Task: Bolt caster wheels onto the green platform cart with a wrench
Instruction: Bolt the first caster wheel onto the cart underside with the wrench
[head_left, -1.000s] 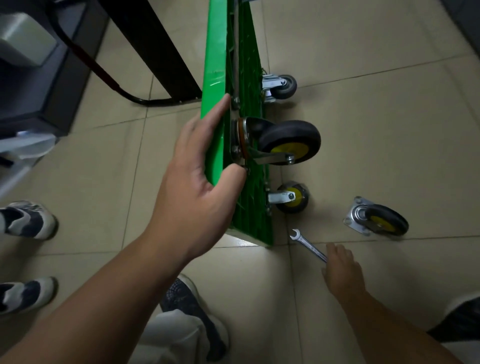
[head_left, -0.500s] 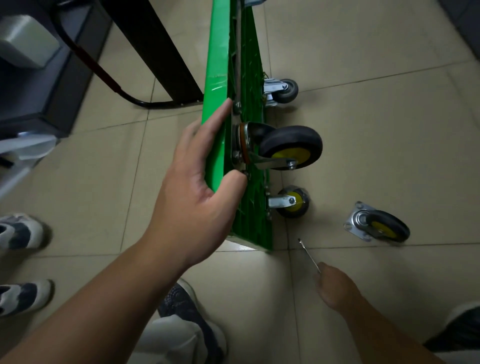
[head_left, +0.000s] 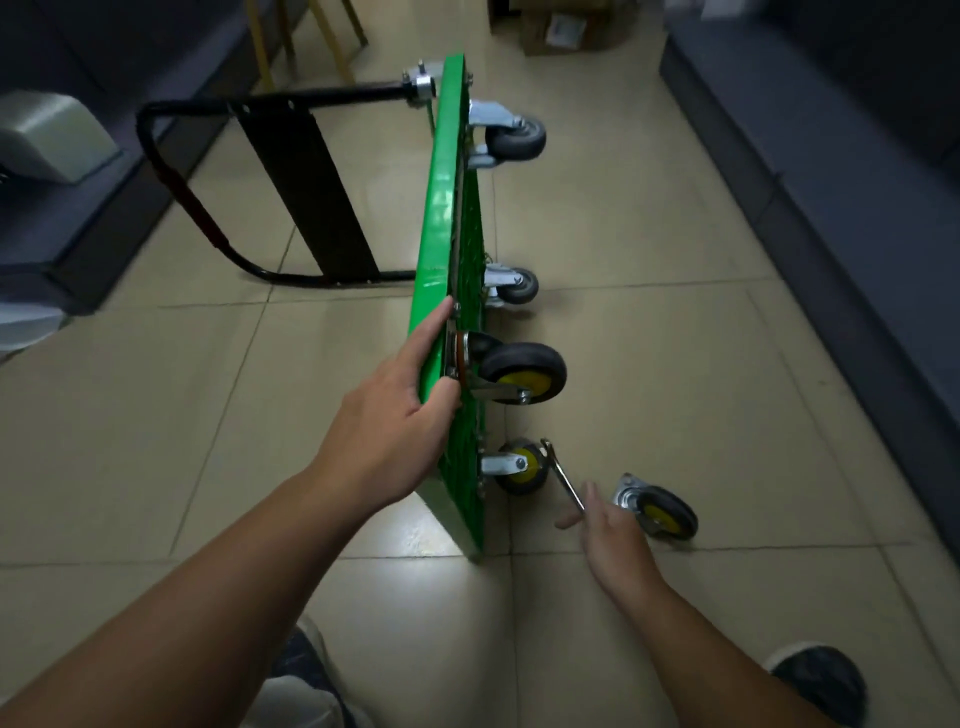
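The green platform cart (head_left: 441, 218) stands on its long edge on the tiled floor, underside facing right. My left hand (head_left: 395, 410) grips its upper edge, fingers on the deck side and thumb on the underside, beside a large black-and-yellow caster (head_left: 519, 374). A smaller yellow caster (head_left: 519, 465) sits lower on the cart, and two grey casters (head_left: 514, 137) are at the far end. My right hand (head_left: 605, 530) holds the handle of a silver wrench (head_left: 558, 470), lifted off the floor with its head pointing up and away. A loose caster wheel (head_left: 657, 512) lies on the floor just right of that hand.
The cart's black folding handle (head_left: 306, 182) lies flat on the floor to the left. A dark sofa (head_left: 831, 208) runs along the right side, dark furniture along the left. Cardboard boxes (head_left: 566, 26) and wooden chair legs (head_left: 332, 36) stand at the far end. My shoes (head_left: 821, 680) are near the bottom.
My right hand has picked the wrench up from the floor and raised it toward the cart. The view has tilted up, showing the cart's far end. My left hand kept its grip.
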